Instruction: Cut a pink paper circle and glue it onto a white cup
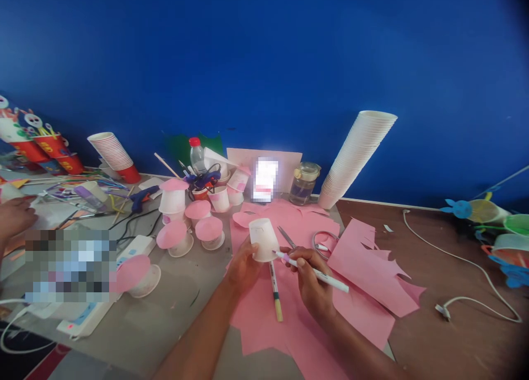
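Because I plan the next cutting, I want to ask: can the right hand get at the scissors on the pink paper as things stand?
Probably yes. The right hand is close to the scissors, and nothing seems to stand between them on the pink paper. However, it holds a marker pen, so it would likely need to release that first.

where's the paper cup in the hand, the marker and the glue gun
white paper cup [264,240], head view, on its side wall
marker pen [326,278], head view, on the white barrel
hot glue gun [142,198], head view, on the blue body
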`<act>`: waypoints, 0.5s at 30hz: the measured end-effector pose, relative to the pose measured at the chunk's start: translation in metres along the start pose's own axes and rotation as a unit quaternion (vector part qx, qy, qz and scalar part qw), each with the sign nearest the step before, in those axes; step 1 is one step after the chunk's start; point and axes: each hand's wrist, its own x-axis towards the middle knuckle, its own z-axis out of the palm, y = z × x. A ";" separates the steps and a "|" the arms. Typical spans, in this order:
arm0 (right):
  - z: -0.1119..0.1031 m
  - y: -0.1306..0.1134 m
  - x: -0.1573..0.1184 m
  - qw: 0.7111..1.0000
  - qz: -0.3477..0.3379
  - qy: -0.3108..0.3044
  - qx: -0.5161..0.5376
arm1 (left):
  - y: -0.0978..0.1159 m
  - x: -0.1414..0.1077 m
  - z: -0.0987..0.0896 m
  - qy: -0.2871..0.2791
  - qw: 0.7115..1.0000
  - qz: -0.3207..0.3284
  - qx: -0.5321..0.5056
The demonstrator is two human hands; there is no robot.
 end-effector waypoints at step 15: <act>0.002 0.000 -0.001 1.000 -0.015 0.006 -0.002 | -0.001 0.000 -0.002 -0.010 1.000 0.009 -0.007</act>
